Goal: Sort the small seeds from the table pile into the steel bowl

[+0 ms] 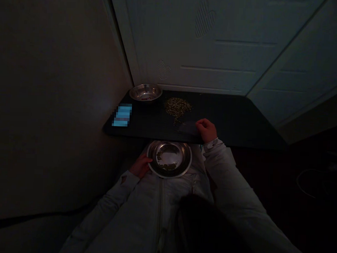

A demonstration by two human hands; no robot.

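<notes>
My left hand grips the left rim of a steel bowl below the table's front edge, over my lap. Some small greenish grains lie in the bottom of that bowl. Above the dark table, my right hand is closed on a thin, see-through flat piece, whose exact kind is too dim to make out. Its left end reaches a thin trail of grains running down from a pile of speckled grains.
A second steel bowl stands at the table's back left corner. Near the left edge lies a lit phone-like screen, pixelated. A pale panelled door rises behind the dark table, and a wall borders the left.
</notes>
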